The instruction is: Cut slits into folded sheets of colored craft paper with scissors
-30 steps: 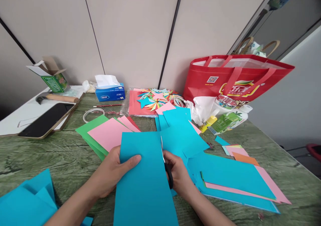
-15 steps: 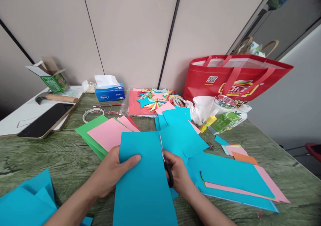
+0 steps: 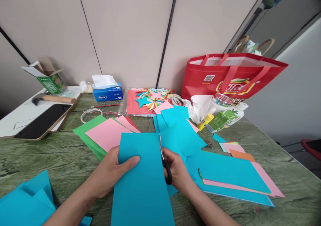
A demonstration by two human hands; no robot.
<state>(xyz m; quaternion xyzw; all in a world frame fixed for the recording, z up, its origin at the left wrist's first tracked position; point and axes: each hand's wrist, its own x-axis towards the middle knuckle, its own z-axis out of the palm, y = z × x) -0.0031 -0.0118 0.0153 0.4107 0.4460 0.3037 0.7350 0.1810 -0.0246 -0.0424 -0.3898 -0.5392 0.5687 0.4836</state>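
Note:
My left hand (image 3: 114,174) grips a sheet of blue paper (image 3: 141,186) by its left edge, thumb on top and the other fingers hidden beneath. In my right hand (image 3: 178,169) is a pair of scissors (image 3: 167,171) with black handles. Their blades point away from me along the sheet's right edge, near its far corner. Just beyond, more blue sheets (image 3: 179,135) lie in a loose heap. Pink paper (image 3: 107,132) and green paper (image 3: 87,132) lie fanned out past my left hand.
Folded blue pieces (image 3: 27,199) lie at the near left. To the right is a stack of blue and pink sheets (image 3: 233,169). Along the back stand a tissue box (image 3: 107,93), paper stars (image 3: 152,100) and a red bag (image 3: 225,74). A phone (image 3: 43,120) and a hammer (image 3: 54,99) are at the left.
The whole view has shifted slightly, so most things appear a little further left. Both hands keep their hold on the paper and scissors, with the blades still at the right edge.

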